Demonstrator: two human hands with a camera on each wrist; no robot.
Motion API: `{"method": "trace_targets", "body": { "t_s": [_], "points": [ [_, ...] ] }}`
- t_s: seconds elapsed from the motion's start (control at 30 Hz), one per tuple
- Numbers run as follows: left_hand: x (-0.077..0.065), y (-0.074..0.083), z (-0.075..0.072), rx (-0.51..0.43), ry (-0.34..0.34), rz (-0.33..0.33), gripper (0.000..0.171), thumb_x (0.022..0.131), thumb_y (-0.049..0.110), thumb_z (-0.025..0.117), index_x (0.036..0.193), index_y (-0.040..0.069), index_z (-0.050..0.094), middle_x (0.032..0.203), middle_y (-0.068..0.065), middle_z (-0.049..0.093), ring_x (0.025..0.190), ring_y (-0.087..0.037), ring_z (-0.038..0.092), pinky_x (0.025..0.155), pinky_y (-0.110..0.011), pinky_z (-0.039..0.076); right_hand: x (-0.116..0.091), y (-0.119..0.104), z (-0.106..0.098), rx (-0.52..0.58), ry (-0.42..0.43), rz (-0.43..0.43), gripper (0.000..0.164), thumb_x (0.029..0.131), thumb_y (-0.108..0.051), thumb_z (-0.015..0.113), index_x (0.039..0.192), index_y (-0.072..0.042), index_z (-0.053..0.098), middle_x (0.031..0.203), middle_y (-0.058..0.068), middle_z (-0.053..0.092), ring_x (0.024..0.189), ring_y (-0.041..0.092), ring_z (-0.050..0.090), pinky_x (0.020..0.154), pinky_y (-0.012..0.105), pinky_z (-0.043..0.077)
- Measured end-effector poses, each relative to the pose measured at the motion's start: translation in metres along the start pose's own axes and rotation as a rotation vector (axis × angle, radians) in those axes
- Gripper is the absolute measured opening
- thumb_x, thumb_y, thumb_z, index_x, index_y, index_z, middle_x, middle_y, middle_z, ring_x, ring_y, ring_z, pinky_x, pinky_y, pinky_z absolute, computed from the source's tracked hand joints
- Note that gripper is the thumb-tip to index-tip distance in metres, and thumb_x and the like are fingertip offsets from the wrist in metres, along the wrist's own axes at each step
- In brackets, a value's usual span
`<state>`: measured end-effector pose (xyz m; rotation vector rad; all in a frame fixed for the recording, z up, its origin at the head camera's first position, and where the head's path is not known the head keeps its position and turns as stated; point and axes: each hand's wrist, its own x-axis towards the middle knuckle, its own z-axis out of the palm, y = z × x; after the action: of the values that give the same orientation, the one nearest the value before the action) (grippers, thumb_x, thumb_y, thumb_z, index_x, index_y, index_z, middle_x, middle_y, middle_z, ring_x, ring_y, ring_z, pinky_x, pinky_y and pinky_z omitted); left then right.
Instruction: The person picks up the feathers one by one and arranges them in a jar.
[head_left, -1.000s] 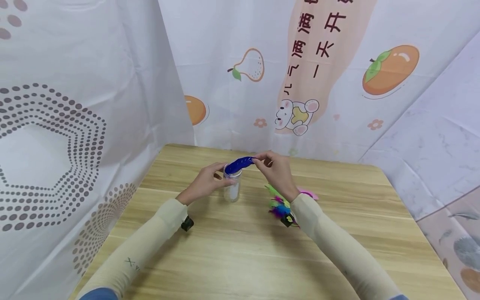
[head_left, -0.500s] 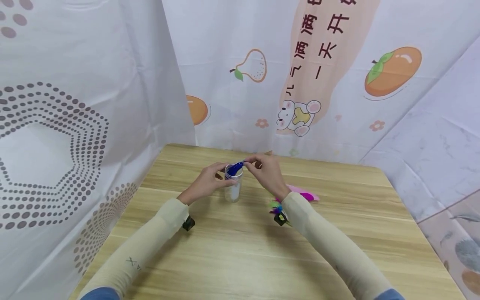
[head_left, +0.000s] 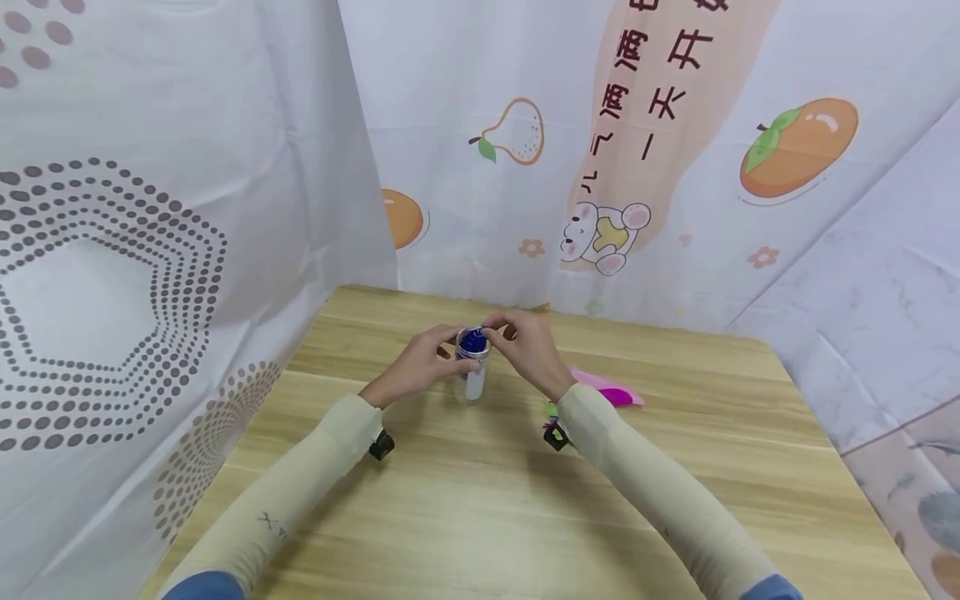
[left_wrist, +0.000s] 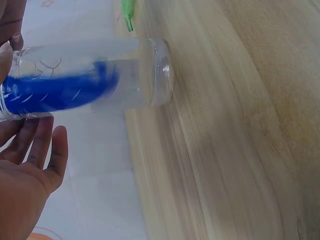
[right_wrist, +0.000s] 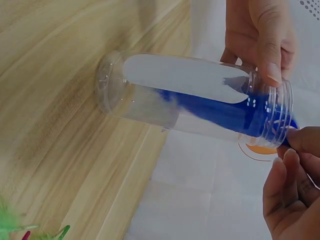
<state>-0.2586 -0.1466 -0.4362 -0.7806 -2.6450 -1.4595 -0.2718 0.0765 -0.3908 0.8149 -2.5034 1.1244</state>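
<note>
Jar (right_wrist: 180, 77) holds blue feather (right_wrist: 225, 115), apparently.

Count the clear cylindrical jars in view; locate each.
1. The clear cylindrical jar is in the left hand, its mouth by the right hand. Cream fabric sleeves hide some wooden tabletop.

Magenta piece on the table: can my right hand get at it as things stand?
Probably yes, but your right hand must first release the blue piece it pinches, mostly inside the jar. The magenta piece lies near your right sleeve, with nothing seen on top.
</note>
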Motion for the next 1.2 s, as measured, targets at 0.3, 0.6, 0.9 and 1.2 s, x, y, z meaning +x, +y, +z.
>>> {"method": "trace_targets", "body": {
  "t_s": [0.3,0.6,0.9,1.2],
  "points": [
    [0.001,0.0,0.0,-0.014,-0.005,-0.002,0.058,0.092,0.045,0.078,0.144,0.025,0.061,0.133,0.005,0.063,0.113,-0.017,0.06,0.09,-0.039,0.054,-0.001,0.0,0.001,-0.002,0.003,-0.004,0.005,0.095,-0.013,0.076,0.098,-0.01,0.078,0.092,0.0,0.075,0.07,0.015,0.061,0.062,0.028,0.051],
    [0.001,0.0,0.0,-0.004,0.004,-0.012,0.06,0.09,0.047,0.078,0.144,0.027,0.06,0.131,0.005,0.064,0.111,-0.014,0.06,0.09,-0.039,0.054,-0.005,0.009,-0.005,0.011,0.006,0.027,0.007,0.097,-0.014,0.075,0.102,-0.011,0.077,0.096,0.0,0.074,0.07,0.013,0.059,0.064,0.029,0.052],
    [0.001,0.001,0.001,-0.002,-0.002,-0.028,0.064,0.09,0.049,0.078,0.146,0.025,0.058,0.133,0.007,0.063,0.114,-0.014,0.06,0.091,-0.038,0.054,-0.018,0.026,-0.027,-0.008,0.007,0.078,0.01,0.098,-0.017,0.074,0.104,-0.01,0.077,0.096,-0.002,0.073,0.069,0.016,0.058,0.064,0.03,0.051],
    [0.001,0.0,0.002,-0.007,0.006,-0.034,0.065,0.089,0.05,0.079,0.146,0.026,0.058,0.13,0.006,0.064,0.113,-0.015,0.059,0.09,-0.038,0.054,-0.035,0.047,-0.047,-0.022,0.034,0.113,0.012,0.098,-0.02,0.074,0.106,-0.01,0.075,0.095,0.0,0.073,0.071,0.016,0.06,0.067,0.031,0.051]
  ]
}}
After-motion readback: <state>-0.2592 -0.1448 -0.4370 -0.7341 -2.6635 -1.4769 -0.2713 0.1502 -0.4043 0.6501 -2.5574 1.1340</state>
